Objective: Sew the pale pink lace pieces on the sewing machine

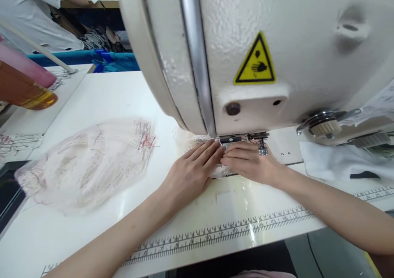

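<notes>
1. Head view: from where I stand, the left hand (192, 169) lies flat, fingers straight and together, resting on the lace (221, 171).
2. The right hand (250, 161) is half curled, fingertips meeting the left's; I can't tell whether it pinches any.
3. That lace sits on the table (123, 91), under the machine (246, 52).
4. Left of the hands lies a pale bundle (95, 167); right, a white cloth (335, 161).

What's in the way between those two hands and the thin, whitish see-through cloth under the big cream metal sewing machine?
Nothing visible: the left hand and right hand appear to rest directly on the thin, whitish see-through cloth. The big cream metal sewing machine overhangs it, hiding part of it.
</notes>
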A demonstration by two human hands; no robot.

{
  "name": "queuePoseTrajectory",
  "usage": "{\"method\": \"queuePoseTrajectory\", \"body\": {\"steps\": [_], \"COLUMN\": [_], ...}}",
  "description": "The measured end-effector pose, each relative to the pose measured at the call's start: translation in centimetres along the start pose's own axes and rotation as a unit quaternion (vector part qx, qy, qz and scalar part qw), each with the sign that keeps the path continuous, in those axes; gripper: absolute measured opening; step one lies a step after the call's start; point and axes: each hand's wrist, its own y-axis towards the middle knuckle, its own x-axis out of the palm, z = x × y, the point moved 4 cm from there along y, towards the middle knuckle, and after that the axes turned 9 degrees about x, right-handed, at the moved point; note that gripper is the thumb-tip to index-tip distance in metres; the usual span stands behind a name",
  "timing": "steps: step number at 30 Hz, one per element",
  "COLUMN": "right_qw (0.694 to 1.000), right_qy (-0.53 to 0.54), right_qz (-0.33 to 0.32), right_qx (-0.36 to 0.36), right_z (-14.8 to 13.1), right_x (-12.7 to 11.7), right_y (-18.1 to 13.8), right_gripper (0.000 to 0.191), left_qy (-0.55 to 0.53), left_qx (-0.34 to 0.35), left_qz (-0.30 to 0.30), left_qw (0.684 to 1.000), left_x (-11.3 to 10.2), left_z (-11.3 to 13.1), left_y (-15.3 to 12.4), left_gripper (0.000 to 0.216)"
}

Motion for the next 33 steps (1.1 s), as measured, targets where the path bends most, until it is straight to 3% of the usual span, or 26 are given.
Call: {"method": "queuePoseTrajectory", "body": {"steps": [17, 28, 33], "right_qw": [0.999, 0.995, 0.998], "right_qy": [-0.029, -0.093, -0.057], "right_qz": [-0.02, 0.041, 0.028], "right_qx": [-0.017, 0.001, -0.008], "right_z": [-0.3, -0.1, 0.3], "right_x": [0.8, -0.7, -0.7], "right_y": [0.0, -0.1, 0.0], "right_gripper": [0.03, 0.02, 0.02], "left_qy": [-0.012, -0.012, -0.006], "left_qx": [-0.002, -0.023, -0.029], "left_qz": [-0.019, -0.03, -0.028], "left_qw": [1.0, 0.999, 0.999], "left_x": [-0.3, -0.5, -0.6], "left_z": [-0.6, -0.1, 0.0], "left_y": [0.3, 0.5, 0.7], "left_gripper": [0.044, 0.041, 0.04]}}
